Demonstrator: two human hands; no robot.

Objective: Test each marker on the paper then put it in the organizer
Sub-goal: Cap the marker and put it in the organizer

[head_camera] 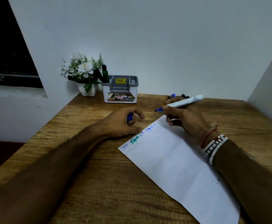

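Observation:
My right hand (186, 121) grips an uncapped white marker with a blue tip (183, 102), the tip lifted just above the far corner of the white paper (177, 164). Several scribbles in blue and green run along the paper's left edge. My left hand (122, 121) rests on the table beside that edge, its fingers curled round the blue cap (130, 118). The grey and white organizer (120, 88) stands at the back against the wall, with two dark markers (103, 75) upright in its left compartment. More markers (178, 96) lie behind my right hand, mostly hidden.
A white pot of white flowers (82, 73) stands left of the organizer. The wooden table (109, 178) is bounded by walls at the back and right, and its left edge drops off. A dark window opening is at the upper left.

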